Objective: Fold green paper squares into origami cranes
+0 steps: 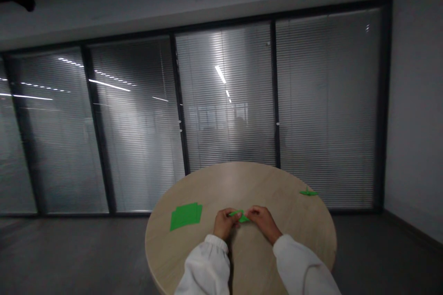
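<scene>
Between my two hands, just above the middle of the round table [242, 179], is a small piece of folded green paper [243, 218]. My left hand [225, 222] pinches its left end, with the thumb lying over the paper. On the other side, the fingers of my right hand [262, 219] are closed at the paper's right end. My fingers cover part of the paper, so its full folded shape is hidden. White sleeves reach down to both wrists.
Square green paper sheets [187, 216] lie overlapped on the table's left side. A small folded green paper figure [308, 192] rests near the right rim. Glass partitions with blinds [228, 138] stand behind the table, and a plain wall [413, 115] is at the right.
</scene>
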`<state>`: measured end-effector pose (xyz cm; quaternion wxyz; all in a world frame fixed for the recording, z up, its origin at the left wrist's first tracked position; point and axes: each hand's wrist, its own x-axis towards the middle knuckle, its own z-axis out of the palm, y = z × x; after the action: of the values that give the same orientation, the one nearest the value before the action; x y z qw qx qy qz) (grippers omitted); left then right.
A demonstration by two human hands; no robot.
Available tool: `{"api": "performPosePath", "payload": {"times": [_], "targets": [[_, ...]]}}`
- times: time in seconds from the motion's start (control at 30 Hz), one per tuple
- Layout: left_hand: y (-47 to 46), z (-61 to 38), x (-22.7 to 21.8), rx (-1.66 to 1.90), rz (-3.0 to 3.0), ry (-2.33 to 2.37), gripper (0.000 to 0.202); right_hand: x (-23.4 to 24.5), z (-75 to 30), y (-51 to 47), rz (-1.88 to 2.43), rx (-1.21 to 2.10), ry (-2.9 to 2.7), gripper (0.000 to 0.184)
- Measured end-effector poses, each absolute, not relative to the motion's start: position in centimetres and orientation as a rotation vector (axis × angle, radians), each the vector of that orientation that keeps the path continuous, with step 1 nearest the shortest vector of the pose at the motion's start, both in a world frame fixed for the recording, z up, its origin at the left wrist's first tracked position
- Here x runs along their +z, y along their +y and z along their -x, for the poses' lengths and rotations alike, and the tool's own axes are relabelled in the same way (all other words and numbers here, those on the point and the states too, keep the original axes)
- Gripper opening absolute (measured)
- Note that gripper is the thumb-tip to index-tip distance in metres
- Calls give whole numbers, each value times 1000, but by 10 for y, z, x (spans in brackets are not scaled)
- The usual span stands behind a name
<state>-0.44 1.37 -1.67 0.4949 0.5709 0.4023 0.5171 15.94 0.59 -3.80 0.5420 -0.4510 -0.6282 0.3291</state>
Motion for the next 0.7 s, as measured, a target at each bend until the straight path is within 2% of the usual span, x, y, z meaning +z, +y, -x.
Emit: {"api": "performPosePath", "payload": {"times": [0.33,0.57,0.7], "targets": [[12,8,-15,1145,-1202,923,40,-38,-159,5,985,721,-1487,43],[11,8,-13,1159,-1106,899,37,-43,-162,12,1044,644,-1484,42],[10,8,-11,1188,-1111,932,39,-47,-162,13,1078,607,-1500,35]]}}
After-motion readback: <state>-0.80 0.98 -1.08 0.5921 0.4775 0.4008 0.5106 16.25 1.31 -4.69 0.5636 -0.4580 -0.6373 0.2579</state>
